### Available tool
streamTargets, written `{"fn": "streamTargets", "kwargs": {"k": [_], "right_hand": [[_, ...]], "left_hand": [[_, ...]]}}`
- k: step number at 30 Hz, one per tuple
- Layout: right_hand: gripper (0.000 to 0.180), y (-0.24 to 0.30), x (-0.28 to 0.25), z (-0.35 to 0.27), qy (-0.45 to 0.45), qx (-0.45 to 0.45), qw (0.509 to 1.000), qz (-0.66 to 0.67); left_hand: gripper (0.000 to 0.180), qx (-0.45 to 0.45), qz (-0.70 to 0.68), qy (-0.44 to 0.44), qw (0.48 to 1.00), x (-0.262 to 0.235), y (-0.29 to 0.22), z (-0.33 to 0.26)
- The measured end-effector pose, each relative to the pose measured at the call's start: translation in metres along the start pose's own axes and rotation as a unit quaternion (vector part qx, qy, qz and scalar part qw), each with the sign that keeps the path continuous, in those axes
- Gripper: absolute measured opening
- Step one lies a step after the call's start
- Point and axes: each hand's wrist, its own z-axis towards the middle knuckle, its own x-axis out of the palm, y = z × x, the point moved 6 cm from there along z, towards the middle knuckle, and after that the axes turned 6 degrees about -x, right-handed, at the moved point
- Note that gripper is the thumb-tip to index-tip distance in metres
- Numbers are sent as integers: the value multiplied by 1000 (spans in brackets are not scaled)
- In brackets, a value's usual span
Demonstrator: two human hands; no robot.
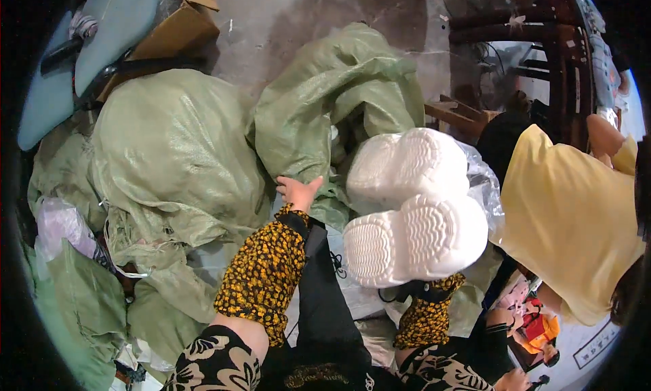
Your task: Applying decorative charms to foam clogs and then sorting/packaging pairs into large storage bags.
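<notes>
A pair of thick white shoes with wavy treads faces up, soles outward, right of centre. My right hand is hidden beneath them; its patterned sleeve runs up to their lower edge, and they rest raised on that hand. To the left, my left hand is at the gathered lower edge of a green woven sack, thumb stuck out and fingers bent into the cloth. The sack's dark mouth opens just right of that hand, with something pale partly visible inside.
Another bulging green sack stands at left, with more sacking below it. A cardboard box and a blue-grey chair are far left. Close on the right sits a person in yellow; a dark wooden frame stands behind.
</notes>
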Motion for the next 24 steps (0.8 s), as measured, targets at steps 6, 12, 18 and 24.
{"fn": "streamTargets", "kwargs": {"k": [6,12,18,24], "right_hand": [[38,-10,33,7,42,19,999,30],[38,-9,53,36,59,23,998,27],[37,-10,92,88,109,17,993,50],[37,-21,103,119,128,18,991,26]], "left_hand": [[32,184,-88,62,977,-13,6,68],[21,40,-459,167,872,-41,1,5],[50,190,-20,-28,981,-9,38,10],[38,81,-298,251,918,11,5,-12]]}}
